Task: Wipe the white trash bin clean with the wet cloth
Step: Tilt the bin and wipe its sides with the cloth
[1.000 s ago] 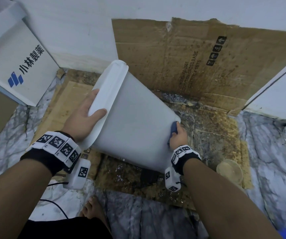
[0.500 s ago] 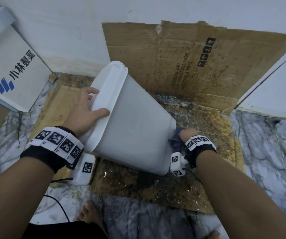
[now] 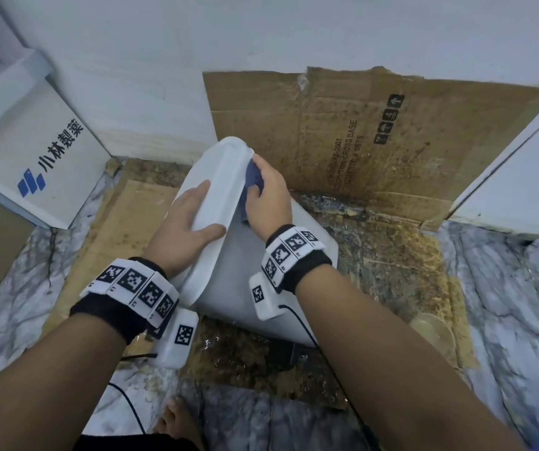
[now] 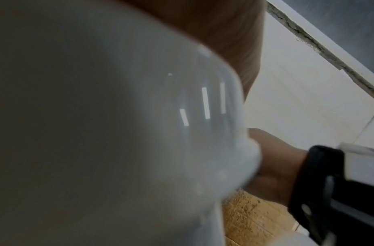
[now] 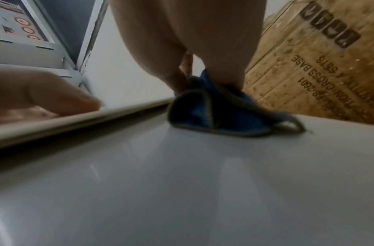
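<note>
White trash bin [image 3: 255,265] lay tilted on the wet cardboard [image 3: 391,275], rim toward you; your right hand [image 3: 269,196] gripped the cloth [image 3: 252,177] just under that rim, your left hand [image 3: 185,229] clasping the rim alongside.

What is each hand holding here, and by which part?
The left hand grips the white trash bin by its rim. The right hand holds the bunched blue cloth by its top, pressing it on the bin's side just below the rim.
</note>
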Demonstrator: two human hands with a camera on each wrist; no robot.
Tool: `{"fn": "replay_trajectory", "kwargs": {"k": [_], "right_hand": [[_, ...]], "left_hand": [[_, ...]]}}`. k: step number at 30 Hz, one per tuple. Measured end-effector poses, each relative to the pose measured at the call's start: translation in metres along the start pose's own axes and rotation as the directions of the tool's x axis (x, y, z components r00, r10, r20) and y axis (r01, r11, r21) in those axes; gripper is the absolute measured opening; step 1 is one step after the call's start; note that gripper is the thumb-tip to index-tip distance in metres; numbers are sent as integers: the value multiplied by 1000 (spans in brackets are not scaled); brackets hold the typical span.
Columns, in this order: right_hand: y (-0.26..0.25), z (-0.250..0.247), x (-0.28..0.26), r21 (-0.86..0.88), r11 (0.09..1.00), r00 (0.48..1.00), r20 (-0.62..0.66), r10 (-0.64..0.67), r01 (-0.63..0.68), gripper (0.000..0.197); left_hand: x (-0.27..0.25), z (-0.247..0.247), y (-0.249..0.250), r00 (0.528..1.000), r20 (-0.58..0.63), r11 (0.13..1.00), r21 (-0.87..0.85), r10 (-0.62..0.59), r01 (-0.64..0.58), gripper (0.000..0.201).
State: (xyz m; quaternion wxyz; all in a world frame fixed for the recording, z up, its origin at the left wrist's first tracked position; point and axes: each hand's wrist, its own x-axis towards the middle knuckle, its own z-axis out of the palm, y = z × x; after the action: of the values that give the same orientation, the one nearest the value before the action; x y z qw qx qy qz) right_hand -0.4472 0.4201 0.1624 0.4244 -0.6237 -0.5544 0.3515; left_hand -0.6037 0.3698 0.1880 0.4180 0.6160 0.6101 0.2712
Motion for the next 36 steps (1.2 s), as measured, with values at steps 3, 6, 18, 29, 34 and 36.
{"fn": "replay_trajectory", "kwargs": {"k": [3, 6, 18, 29, 34, 36], "right_hand": [[7, 7, 11, -55, 998, 999, 32, -4, 5, 55], [18, 4, 24, -100, 994, 997, 75, -25, 33, 54], [72, -15, 47, -202, 978, 986, 147, 75, -44, 47], [156, -56, 29, -273, 929, 953, 96, 286, -251, 46], [186, -72, 25, -266, 909, 927, 108, 359, -321, 47], [194, -79, 24, -251, 893, 907, 106, 408, -373, 48]], "left_hand": [[1, -2, -3, 1000, 5, 1000, -11, -16, 16, 87], [2, -3, -5, 1000, 4, 1000, -15, -13, 13, 88], [4, -9, -12, 998, 18, 994, -88, -61, 62, 87], [8, -10, -24, 998, 13, 986, -150, -67, 68, 88], [9, -8, -25, 998, -7, 989, -132, -61, 59, 86], [9, -7, -24, 998, -11, 991, -116, -63, 61, 86]]}}
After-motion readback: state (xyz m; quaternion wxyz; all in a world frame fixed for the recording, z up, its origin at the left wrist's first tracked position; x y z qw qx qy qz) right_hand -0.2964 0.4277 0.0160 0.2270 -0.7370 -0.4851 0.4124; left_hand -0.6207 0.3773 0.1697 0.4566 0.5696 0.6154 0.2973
